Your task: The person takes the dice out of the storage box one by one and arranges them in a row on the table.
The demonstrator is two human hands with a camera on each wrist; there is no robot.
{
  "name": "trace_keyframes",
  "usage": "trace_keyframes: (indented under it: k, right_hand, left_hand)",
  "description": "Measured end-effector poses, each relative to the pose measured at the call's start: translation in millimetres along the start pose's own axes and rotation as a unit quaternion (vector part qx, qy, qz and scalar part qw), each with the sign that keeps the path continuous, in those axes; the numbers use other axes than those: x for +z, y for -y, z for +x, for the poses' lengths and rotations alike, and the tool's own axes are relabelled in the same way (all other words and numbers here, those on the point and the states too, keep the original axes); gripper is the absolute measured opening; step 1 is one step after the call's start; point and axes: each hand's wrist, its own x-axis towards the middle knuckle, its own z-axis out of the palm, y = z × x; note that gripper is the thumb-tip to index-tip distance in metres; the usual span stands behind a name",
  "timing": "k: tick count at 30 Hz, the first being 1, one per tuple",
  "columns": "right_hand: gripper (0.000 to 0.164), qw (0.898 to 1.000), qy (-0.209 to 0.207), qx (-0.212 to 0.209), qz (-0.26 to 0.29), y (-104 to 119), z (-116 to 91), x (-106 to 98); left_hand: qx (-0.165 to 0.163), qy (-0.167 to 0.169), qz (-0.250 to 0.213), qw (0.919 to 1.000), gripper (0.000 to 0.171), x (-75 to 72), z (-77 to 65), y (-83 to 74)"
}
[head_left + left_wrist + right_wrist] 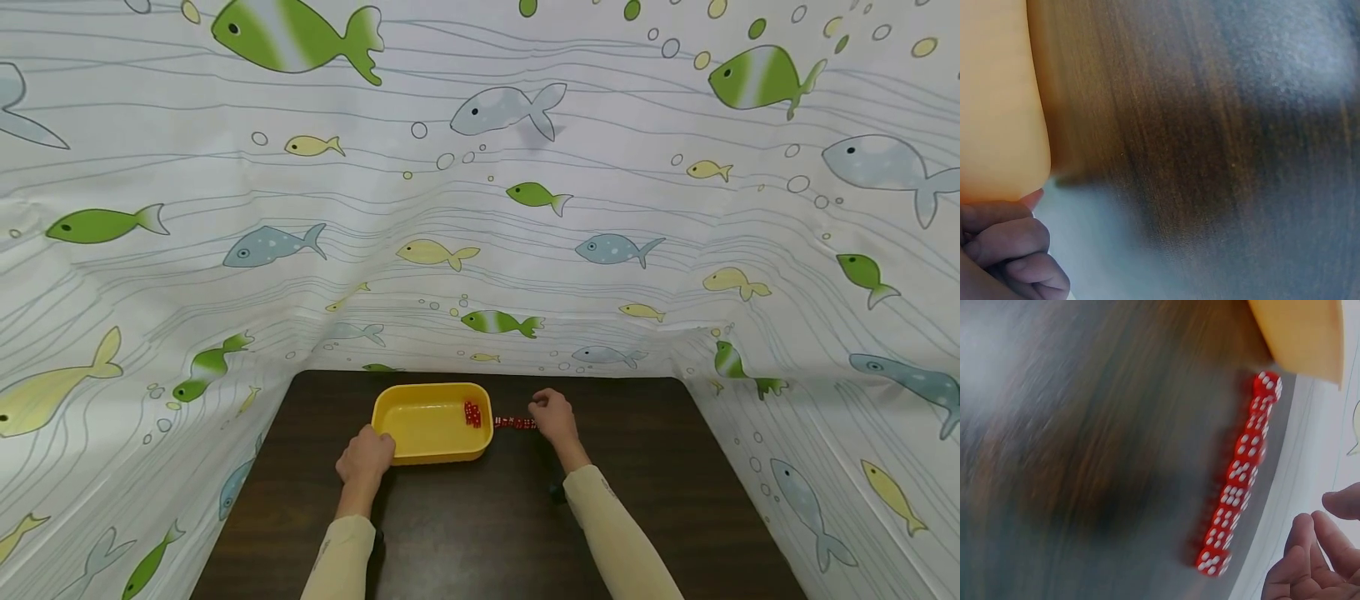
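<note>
A yellow plastic tray point(423, 427) sits on the dark table, with a small cluster of red dice point(472, 414) inside at its right end. My left hand point(366, 454) grips the tray's near left corner; in the left wrist view its fingers point(1013, 240) curl against the tray's wall point(1000, 100). From the tray's right side runs a row of red dice with white pips point(1235, 487), set closely end to end. By the row's far right end hovers my right hand point(553, 417), thumb apart from the loosely bent fingers point(1300, 540), nothing between them.
The dark wood-grain table point(487, 525) reaches a white sheet printed with fish point(495, 225), which hangs at the back and both sides. Dark bands show near both wrists, below the cream sleeves point(618, 533).
</note>
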Motion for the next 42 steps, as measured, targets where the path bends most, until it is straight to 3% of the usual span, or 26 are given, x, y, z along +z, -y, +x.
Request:
trace_keyframes:
  k: [20,31,42]
  right_hand:
    - [0.026,0.999,0.037,-0.026,-0.029,49.5,-4.5,31.7]
    - [0.029,0.992,0.106,-0.053,-0.035,64.7,-11.5,45.5]
    - [0.031,0.982,0.113,-0.104,-0.106,73.0,-14.4,63.5]
  left_hand:
    - [0.007,-0.002,-0.011,0.9999,0.038,-0.1,-1.8,2.2]
    - [0.003,0.004,-0.008,1.0000,0.037,-1.4,-3.2,0.9]
    - [-0.001,-0.001,-0.010,1.0000,0.037,0.5,-1.8,0.3]
